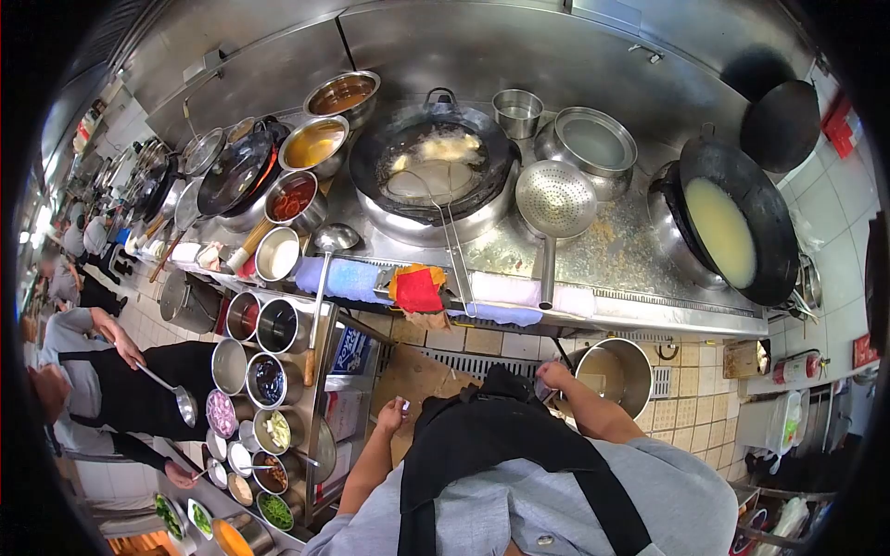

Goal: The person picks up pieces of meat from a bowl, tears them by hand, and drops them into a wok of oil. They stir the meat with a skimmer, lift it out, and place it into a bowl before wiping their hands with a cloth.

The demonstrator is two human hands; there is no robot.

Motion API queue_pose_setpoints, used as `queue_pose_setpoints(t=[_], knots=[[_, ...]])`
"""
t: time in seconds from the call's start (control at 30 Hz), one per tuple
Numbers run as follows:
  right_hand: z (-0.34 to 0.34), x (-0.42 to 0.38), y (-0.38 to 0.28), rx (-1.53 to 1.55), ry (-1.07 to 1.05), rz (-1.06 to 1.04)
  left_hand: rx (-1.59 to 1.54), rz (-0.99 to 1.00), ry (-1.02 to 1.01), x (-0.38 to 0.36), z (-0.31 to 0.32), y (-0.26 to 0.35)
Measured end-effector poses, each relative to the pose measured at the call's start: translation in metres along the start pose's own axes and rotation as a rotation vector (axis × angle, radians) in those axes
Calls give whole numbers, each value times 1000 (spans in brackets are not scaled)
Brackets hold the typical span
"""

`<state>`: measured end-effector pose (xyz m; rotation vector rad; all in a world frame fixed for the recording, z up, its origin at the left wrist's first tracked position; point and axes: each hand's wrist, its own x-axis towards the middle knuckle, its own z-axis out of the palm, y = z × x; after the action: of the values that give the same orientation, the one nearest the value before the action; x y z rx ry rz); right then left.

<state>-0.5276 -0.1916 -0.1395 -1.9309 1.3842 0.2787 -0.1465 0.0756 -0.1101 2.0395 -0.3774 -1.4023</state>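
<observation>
My left hand (393, 413) is closed beside my apron, with a small white bit showing at its fingers, too small to name. Close to the rim of a large steel pot (615, 371), my right hand (554, 375) is also closed; something clear and hard to make out shows under its fingers. Ahead, a black wok (371, 157) holds bubbling oil and pale food, and a wire strainer (449, 241) lies across its front edge. A perforated ladle (556, 199) rests on the stove to the right of the wok.
A second wok (779, 218) with pale liquid stands at the right. A folded red cloth (417, 289) lies on the stove's front edge. Bowls of sauces and chopped ingredients (276, 429) fill the left side. A person (93, 371) there holds a ladle (185, 405).
</observation>
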Motion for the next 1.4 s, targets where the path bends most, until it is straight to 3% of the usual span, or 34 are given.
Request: queue_pose_setpoints(t=[0.07, 0.13, 0.2, 0.3, 0.37, 0.47, 0.53, 0.63, 0.8, 0.87, 1.17, 1.23, 1.4], knots=[[-8, -2, -13, 20, -15, 32, -100, 4, -20, 3, 0, -5], [-15, 2, -29, 58, -58, -83, -89, -8, -14, 1, -1, -4], [-14, 11, -57, 85, 301, -199, -81, -23, -11, -2, 0, -1], [-86, -10, -180, 620, 293, -182, -98, -46, -9, -1, -1, -4], [-118, -20, -241, 645, 320, -309, -74, 14, 6, 9, -1, -14], [-137, -15, -292, 618, 359, -484, -97, 28, -34, 22, 0, -20], [-151, 1, -310, 310, 430, -614, -142, 34, -17, 30, 2, -23], [-207, 4, -336, 167, 492, -441, -242, 48, 15, 23, 0, -16], [-264, 23, -347, -36, 559, -375, -311, 32, 37, 2, -3, -31], [-270, 32, -346, -65, 508, -431, -87, 91, 30, -11, -7, -38], [-230, 25, -323, -1, 506, -386, 64, -62, 108, -52, -6, -45], [-219, 24, -314, -19, 513, -467, 35, -68, 103, -47, -6, -45], [-208, -2, -304, 15, 446, -377, -137, -77, 25, 0, -6, -57]])
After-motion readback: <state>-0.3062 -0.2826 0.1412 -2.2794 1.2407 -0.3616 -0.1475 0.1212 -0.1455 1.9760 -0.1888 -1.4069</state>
